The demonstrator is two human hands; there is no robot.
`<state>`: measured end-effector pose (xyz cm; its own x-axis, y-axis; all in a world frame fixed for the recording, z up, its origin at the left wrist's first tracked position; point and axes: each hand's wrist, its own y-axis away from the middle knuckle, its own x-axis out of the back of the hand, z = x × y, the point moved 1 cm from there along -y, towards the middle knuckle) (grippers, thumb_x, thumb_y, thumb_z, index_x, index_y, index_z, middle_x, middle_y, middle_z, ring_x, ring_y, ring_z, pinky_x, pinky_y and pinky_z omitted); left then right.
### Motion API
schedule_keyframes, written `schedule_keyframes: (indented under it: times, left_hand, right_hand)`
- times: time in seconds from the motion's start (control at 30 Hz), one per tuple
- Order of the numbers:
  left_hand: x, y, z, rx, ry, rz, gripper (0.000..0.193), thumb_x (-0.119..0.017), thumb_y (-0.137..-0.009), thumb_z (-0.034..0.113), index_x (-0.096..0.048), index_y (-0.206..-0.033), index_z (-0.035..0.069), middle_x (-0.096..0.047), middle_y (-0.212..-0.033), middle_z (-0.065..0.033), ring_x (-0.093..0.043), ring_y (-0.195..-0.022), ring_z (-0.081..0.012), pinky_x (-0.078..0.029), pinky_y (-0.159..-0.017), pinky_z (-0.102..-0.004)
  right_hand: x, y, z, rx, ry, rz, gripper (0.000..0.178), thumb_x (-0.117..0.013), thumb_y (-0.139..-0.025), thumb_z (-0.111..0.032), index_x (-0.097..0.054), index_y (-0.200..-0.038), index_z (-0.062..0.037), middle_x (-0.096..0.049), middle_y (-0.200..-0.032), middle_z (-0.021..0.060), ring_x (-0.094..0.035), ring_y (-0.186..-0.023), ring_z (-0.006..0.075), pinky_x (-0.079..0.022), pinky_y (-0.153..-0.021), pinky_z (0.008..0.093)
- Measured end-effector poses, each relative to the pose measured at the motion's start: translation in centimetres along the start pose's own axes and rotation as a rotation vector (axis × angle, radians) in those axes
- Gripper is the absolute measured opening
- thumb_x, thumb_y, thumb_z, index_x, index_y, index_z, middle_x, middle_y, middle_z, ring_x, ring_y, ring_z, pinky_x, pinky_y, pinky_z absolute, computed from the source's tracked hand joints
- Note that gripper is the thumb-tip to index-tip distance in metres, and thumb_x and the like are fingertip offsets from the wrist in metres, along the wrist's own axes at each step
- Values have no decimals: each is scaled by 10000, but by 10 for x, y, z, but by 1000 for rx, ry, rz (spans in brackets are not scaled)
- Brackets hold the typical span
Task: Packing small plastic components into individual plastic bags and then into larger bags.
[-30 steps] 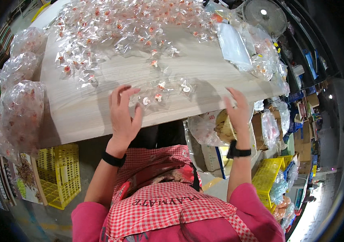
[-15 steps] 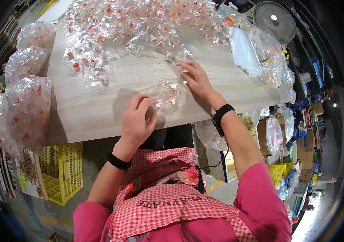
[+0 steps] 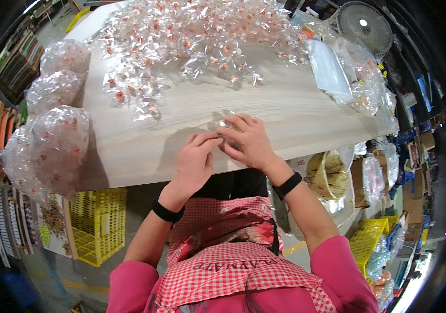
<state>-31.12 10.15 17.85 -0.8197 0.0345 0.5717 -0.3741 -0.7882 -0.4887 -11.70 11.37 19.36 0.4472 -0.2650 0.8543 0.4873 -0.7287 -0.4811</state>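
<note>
My left hand (image 3: 194, 164) and my right hand (image 3: 251, 141) meet near the front edge of the pale wooden table (image 3: 306, 122). Bent fingers on the left come together at the tips, and whatever they hold is hidden. My right hand's fingers curl over a small clear plastic packet (image 3: 227, 120), only partly visible beyond the fingertips. Farther back lies a broad heap of similar clear packets (image 3: 186, 44) with small red and white pieces inside. A few stray packets (image 3: 152, 110) lie at the heap's near left end.
Big clear bags (image 3: 56, 146) of packets line the table's left edge. At the right are a stack of flat clear bags (image 3: 328, 68) and a fan (image 3: 364, 26). Below stand a yellow crate (image 3: 100, 224) and a round basket (image 3: 327, 175).
My right hand has drawn back toward me and left, meeting my left hand. The packets that lay between the hands are now mostly covered. The whole view has shifted slightly.
</note>
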Motion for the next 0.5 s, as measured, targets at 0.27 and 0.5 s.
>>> schedule_keyframes:
  times: [0.27,0.5]
  left_hand:
    - [114,-99,-39,43,-443,-85,719,-781,-770,371,-481,-1399,194,-345,-1489,-236,-381,-1343,-441,-353,-1094,-540]
    - [117,-94,-136,457,-690,-561,1099,-749,-647,700,-260,-1540,285,-112,-1617,-192,-202,-1417,-529,-219,-1129,-632]
  right_hand:
    - [48,73,59,-417,84,160,267,-738,-728,-161,-668,-979,-107,-597,-866,108,-608,-867,310,-531,-746,406]
    - [112,212,116,-781,134,443,236,-709,-776,-136,-681,-996,-55,-670,-930,123,-644,-832,301,-516,-764,373]
